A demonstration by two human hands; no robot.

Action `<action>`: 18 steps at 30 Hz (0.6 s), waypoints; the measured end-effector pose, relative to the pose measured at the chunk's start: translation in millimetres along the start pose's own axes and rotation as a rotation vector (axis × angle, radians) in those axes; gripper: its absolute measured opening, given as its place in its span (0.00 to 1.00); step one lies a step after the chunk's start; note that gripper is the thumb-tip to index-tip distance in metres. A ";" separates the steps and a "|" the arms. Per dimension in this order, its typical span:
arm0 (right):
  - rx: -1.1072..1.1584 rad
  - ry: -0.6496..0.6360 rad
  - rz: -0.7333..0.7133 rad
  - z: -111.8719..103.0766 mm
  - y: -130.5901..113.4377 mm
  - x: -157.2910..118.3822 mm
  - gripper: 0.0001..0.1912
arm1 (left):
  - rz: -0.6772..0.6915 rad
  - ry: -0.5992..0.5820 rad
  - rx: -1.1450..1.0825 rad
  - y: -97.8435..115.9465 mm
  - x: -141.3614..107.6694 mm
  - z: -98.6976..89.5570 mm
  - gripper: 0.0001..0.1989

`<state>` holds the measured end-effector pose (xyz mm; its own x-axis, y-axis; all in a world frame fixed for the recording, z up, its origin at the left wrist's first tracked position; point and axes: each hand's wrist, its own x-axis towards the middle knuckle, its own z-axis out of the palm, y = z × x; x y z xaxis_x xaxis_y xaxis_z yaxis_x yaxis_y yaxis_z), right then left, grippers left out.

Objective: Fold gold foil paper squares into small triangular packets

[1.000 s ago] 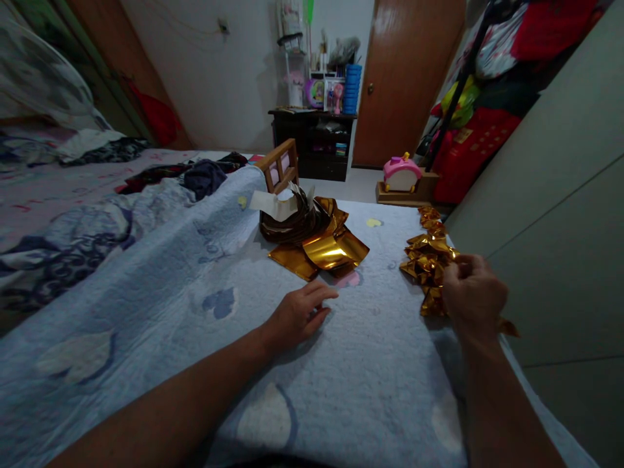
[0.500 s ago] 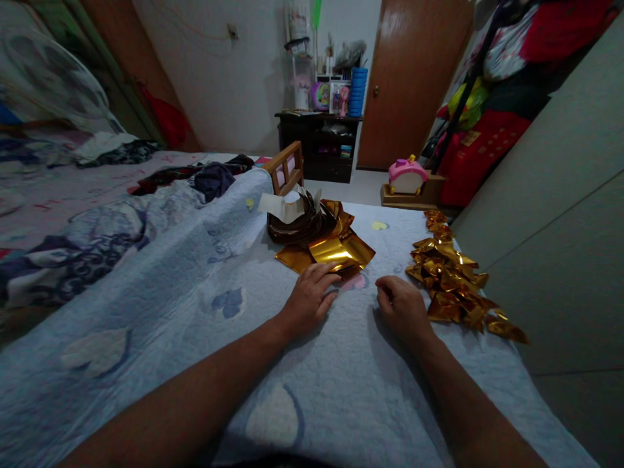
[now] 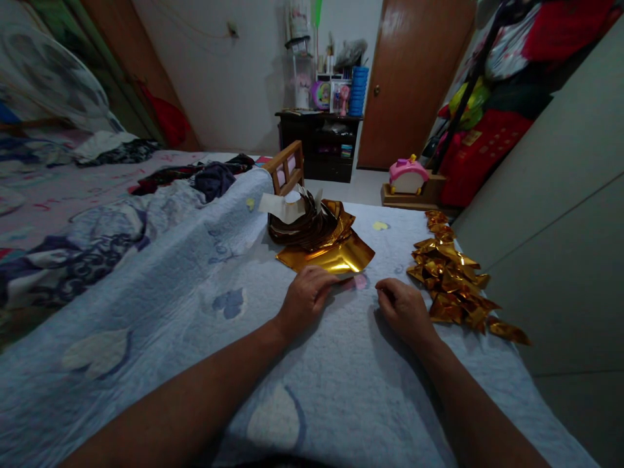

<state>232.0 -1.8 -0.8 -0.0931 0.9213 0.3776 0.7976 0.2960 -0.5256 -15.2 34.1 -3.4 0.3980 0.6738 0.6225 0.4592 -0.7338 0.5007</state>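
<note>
My left hand (image 3: 309,296) is closed in a pinch on a thin piece of gold foil paper, its dark edge (image 3: 347,283) poking out past the fingertips. Just beyond it lies a flat gold foil sheet (image 3: 344,255), partly under a loose stack of foil papers (image 3: 305,224) with dark layered edges and pale sheets on top. My right hand (image 3: 400,305) rests on the quilt with its fingers curled together; whether anything is inside them is hidden. To its right sits a pile of folded gold foil pieces (image 3: 451,276).
A blue quilt (image 3: 287,364) with heart shapes covers the bed. Crumpled bedding (image 3: 112,240) lies on the left. Beyond the bed's end are a wooden rail (image 3: 285,166), a dark cabinet (image 3: 316,149) and a pink toy (image 3: 408,175). A pale cupboard (image 3: 560,260) borders the right side.
The curled gold sheet in front of the stack has come away with my left hand, which drew slightly back toward me and now pinches it. My right hand has hardly moved.
</note>
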 end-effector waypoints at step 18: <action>0.217 -0.085 0.016 12.5 -11.3 -2.4 0.19 | 0.021 0.072 0.005 11.7 0.0 -7.8 0.04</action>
<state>215.7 -4.2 -5.3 -0.1391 0.9415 0.3071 0.6531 0.3203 -0.6862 -16.0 24.9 7.2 0.3498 0.6505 0.6742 0.4556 -0.7469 0.4843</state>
